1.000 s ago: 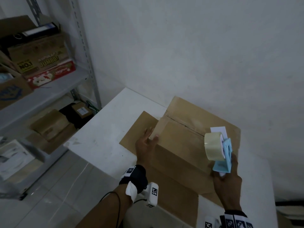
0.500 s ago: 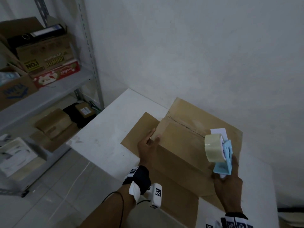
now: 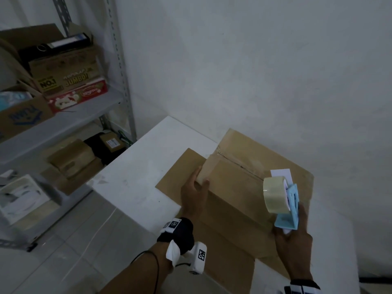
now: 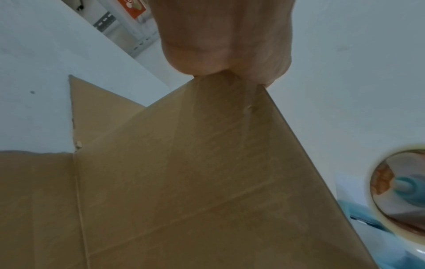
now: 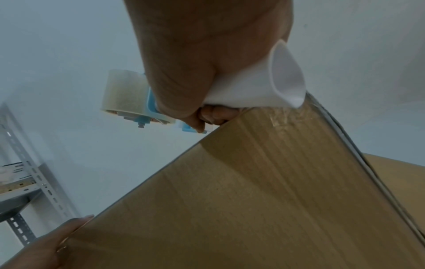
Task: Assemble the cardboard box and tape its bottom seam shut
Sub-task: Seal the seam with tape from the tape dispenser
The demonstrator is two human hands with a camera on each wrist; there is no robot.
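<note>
While the left hand (image 3: pixel 194 195) grips the near-left corner of the cardboard box (image 3: pixel 231 187) on the table (image 3: pixel 135 183), the right hand (image 3: pixel 293 240) clenches the tape dispenser (image 3: pixel 286 206) at the right end; tape should run centred along the seam (image 3: pixel 239 164), pressed flat.

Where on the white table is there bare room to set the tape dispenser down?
Bare table lies left of the cardboard box, out to the table's left edge beside the shelving. The right side is crowded by the box's spread flaps.
</note>
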